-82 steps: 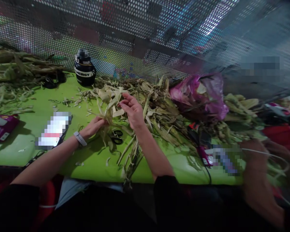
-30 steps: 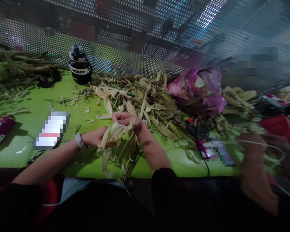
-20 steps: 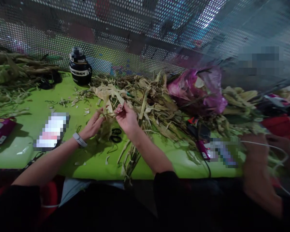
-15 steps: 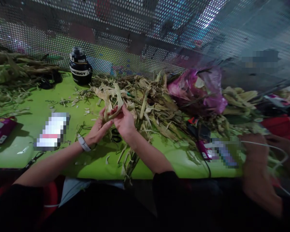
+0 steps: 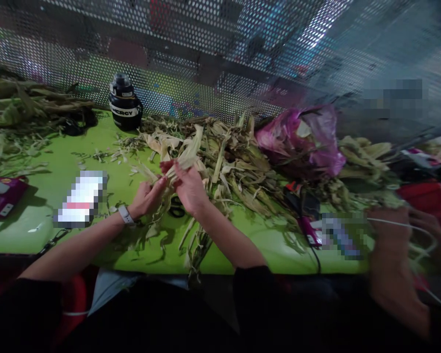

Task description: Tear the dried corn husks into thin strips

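Pale dry husk strips (image 5: 191, 149) stretch between my two hands above the green table (image 5: 150, 255). My left hand (image 5: 147, 197), with a white band on its wrist, is closed in a pinch on the lower end of the husk, and thin strips hang beneath it. My right hand (image 5: 190, 189) has its fingers wrapped round the wider part, whose tip points up and away. Behind and to the right of my hands spreads a heap of dry husks (image 5: 242, 166).
A black bottle (image 5: 125, 108) stands at the back left, a phone (image 5: 81, 198) lies at the left, and a pink plastic bag (image 5: 301, 139) sits at the back right. Another person's hands (image 5: 389, 235) are at the right edge, near a white cable.
The husk has turned and now slants up to the right, more stretched out. My left hand has drawn slightly lower, and more loose strips hang below it.
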The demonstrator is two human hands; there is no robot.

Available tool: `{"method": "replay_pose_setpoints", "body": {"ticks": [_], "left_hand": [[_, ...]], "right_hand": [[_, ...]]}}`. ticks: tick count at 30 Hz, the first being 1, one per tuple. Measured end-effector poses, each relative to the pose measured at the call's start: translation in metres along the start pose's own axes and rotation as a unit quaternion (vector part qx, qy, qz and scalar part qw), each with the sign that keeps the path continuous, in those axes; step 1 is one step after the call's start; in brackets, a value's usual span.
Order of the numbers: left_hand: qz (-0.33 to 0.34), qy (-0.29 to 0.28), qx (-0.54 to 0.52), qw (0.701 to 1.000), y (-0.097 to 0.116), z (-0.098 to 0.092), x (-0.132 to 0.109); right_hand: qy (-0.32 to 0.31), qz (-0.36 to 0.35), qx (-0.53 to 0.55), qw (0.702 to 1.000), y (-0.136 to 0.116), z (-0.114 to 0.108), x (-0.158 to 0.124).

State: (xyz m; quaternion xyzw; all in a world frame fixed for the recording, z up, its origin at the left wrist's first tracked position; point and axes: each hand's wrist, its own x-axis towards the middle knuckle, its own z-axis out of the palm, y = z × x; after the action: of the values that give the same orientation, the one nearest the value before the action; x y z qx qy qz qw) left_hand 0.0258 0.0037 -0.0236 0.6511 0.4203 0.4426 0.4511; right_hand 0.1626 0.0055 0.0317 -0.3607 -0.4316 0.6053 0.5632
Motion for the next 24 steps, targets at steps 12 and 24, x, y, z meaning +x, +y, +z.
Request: {"method": "replay_pose_setpoints", "body": {"ticks": [12,24], "left_hand": [[0.005,0.008,0.004,1.000,0.001,-0.009,0.005],[-0.019,0.085,-0.049,0.995,0.004,-0.012,0.007]], "right_hand": [[-0.012,-0.233,-0.446,0.864,-0.005,-0.022,0.004],[0.047,-0.193,-0.563,0.802,0.007,-0.018,0.000]]}}
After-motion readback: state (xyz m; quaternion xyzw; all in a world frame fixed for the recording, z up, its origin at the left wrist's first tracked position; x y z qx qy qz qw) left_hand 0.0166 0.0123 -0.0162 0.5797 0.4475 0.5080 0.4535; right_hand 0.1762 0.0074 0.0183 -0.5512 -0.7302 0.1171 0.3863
